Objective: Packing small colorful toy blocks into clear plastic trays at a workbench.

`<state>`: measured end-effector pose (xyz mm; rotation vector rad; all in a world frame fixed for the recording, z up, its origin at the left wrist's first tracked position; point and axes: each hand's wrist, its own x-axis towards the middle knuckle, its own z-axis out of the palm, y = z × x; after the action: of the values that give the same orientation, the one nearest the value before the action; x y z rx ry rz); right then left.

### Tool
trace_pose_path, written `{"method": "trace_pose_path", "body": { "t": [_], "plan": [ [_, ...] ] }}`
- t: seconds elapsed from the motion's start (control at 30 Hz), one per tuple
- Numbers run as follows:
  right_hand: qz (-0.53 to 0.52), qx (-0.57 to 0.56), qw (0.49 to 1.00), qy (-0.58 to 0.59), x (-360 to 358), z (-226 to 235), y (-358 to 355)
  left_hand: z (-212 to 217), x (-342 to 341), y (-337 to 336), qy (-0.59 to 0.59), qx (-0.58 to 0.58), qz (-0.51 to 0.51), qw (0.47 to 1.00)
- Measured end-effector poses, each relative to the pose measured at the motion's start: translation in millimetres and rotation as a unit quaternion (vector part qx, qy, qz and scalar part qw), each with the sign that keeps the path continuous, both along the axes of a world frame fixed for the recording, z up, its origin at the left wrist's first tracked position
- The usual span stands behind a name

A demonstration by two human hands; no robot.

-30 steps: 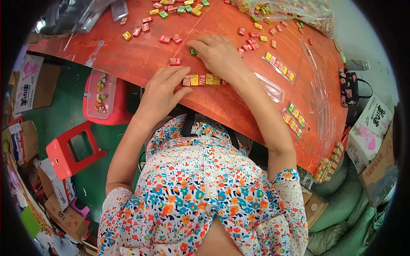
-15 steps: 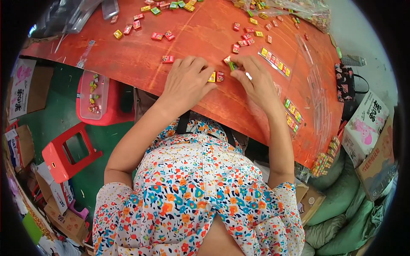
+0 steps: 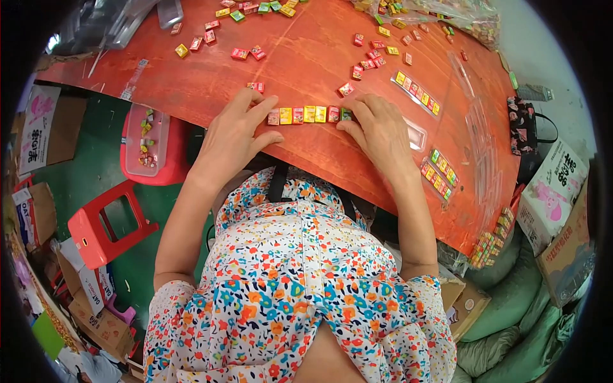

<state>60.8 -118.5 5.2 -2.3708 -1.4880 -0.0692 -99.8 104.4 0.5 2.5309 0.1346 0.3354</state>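
Row of small boxes [image 3: 310, 114] is laid out near the front edge of the red surface [image 3: 191, 76], between both hands. Left hand [image 3: 235, 131]: fingers held spread at the row's left end; contact can't be confirmed from this angle. Right hand [image 3: 384, 133]: green box [image 3: 345, 114] pinched at the right end. Red box [image 3: 257, 86] is partly covered by the left fingers; loose boxes [image 3: 239, 54] are scattered beyond. Clear tray [image 3: 417, 135] is partly blocked by the right hand, filled trays [image 3: 416, 94] set nearby.
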Motion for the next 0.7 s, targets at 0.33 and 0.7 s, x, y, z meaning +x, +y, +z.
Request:
{"method": "trace_pose_path", "body": {
  "t": [0.33, 0.7],
  "plan": [
    [0.030, 0.019, 0.999, 0.015, -2, -3, 3, -2, 25, -9, 0.025, -0.029, -0.040, 0.998],
    [0.014, 0.035, 0.999, -0.009, -11, 0, 0, 10, 31, -24, 0.020, -0.057, -0.035, 0.998]
  ]
}}
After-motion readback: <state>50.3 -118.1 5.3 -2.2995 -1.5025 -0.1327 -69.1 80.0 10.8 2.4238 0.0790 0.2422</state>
